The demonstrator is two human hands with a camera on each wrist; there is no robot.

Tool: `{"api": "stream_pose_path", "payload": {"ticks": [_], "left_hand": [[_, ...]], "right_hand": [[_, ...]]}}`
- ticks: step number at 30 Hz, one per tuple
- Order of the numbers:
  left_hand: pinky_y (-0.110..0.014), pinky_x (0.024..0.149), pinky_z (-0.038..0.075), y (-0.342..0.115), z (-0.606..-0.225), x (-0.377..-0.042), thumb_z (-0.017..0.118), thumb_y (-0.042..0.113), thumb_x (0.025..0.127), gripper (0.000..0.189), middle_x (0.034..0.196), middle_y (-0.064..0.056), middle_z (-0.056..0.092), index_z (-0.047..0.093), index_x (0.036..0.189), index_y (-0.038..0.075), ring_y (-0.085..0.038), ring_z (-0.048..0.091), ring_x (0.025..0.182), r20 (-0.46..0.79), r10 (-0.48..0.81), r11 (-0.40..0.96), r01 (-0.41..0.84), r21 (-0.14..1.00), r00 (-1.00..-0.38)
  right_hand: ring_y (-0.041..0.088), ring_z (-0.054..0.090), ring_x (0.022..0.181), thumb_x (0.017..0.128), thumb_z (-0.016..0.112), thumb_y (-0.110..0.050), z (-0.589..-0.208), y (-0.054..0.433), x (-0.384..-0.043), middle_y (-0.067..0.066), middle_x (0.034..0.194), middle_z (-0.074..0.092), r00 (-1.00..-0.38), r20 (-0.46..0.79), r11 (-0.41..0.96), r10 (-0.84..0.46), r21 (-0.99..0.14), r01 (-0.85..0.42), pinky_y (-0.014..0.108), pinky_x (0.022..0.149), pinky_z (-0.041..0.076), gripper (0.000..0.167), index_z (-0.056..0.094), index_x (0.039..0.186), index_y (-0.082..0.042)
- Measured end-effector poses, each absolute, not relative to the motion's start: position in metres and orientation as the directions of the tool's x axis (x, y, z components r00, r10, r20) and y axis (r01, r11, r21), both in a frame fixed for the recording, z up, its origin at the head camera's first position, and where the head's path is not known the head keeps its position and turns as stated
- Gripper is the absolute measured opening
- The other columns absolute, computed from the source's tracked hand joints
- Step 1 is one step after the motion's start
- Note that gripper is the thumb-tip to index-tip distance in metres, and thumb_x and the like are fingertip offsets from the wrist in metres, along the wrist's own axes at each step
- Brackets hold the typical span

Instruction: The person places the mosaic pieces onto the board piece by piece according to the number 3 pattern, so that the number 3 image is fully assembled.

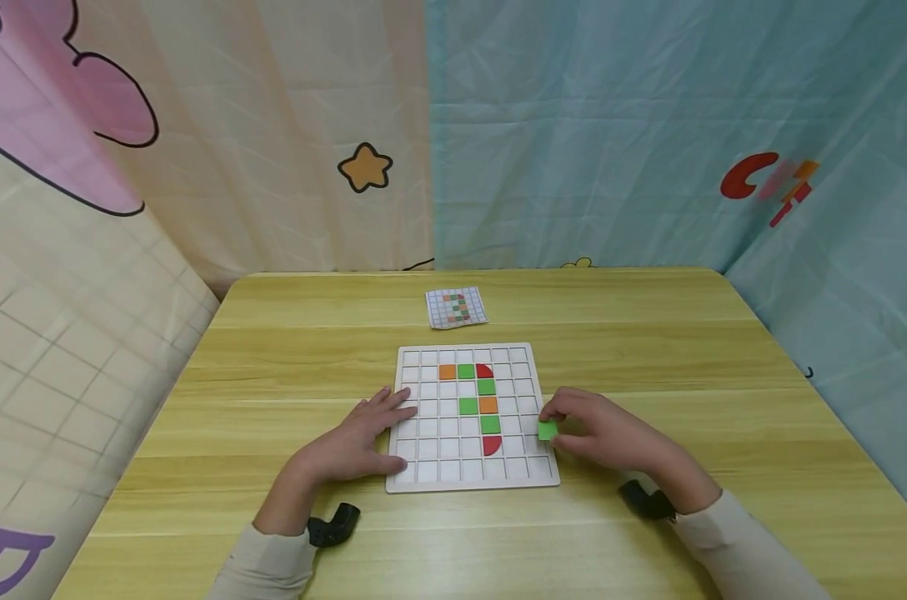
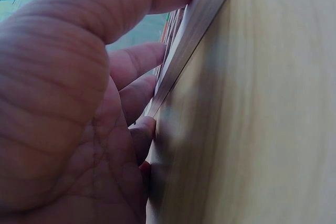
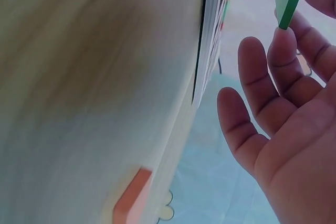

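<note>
A white grid board lies on the table with green and orange square tiles and two red quarter-round tiles set in its cells. My left hand rests at the board's left edge, fingers spread and fingertips on the rim. At the right edge, my right hand pinches a green square tile between thumb and fingers. In the right wrist view this green tile is held up off the table, its other fingers loosely bent. The left wrist view shows the thumb and fingertips along the board's side.
A small printed card with a coloured grid pattern lies behind the board. An orange-red block sits on the wooden table in the right wrist view, hidden from the head view. Patterned curtains hang around the table.
</note>
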State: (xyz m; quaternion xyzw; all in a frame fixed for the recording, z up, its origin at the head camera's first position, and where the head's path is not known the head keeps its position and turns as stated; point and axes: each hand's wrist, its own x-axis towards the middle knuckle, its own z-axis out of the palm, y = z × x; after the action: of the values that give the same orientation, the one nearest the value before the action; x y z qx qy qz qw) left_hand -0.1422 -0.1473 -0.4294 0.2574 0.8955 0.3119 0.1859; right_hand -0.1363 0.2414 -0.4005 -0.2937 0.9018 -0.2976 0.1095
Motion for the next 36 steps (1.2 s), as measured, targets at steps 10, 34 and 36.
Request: {"api": "stream_pose_path", "payload": {"ticks": [10,34,36], "left_hand": [[-0.053,0.120,0.005,-0.146,-0.428,-0.141,0.077,0.026,0.083,0.076,0.164,-0.001,0.022,0.045,0.151,0.013,-0.030,0.003,0.152,-0.178,0.570,0.677,0.337,0.654,-0.802],[-0.054,0.119,0.005,-0.148,-0.429,-0.142,0.077,0.026,0.084,0.076,0.164,-0.001,0.022,0.044,0.151,0.013,-0.030,0.004,0.151,-0.168,0.578,0.670,0.347,0.656,-0.799],[-0.054,0.119,0.005,-0.148,-0.429,-0.142,0.077,0.027,0.084,0.075,0.164,0.000,0.021,0.044,0.151,0.013,-0.030,0.004,0.152,-0.168,0.580,0.669,0.349,0.656,-0.797]], "right_hand": [[0.017,0.055,0.092,0.090,0.070,-0.016,-0.400,0.219,-0.142,-0.012,0.098,0.056,-0.780,-0.009,0.628,-0.626,-0.600,-0.496,0.031,0.078,0.049,0.018,0.067,0.107,-0.020],[0.012,0.052,0.093,0.091,0.069,-0.017,-0.402,0.175,-0.139,-0.014,0.100,0.057,-0.732,-0.031,0.590,-0.681,-0.616,-0.523,0.027,0.079,0.046,0.014,0.068,0.104,-0.022],[0.012,0.052,0.093,0.091,0.070,-0.018,-0.403,0.173,-0.140,-0.015,0.100,0.056,-0.730,-0.031,0.593,-0.683,-0.608,-0.528,0.027,0.080,0.046,0.014,0.068,0.104,-0.022]]}}
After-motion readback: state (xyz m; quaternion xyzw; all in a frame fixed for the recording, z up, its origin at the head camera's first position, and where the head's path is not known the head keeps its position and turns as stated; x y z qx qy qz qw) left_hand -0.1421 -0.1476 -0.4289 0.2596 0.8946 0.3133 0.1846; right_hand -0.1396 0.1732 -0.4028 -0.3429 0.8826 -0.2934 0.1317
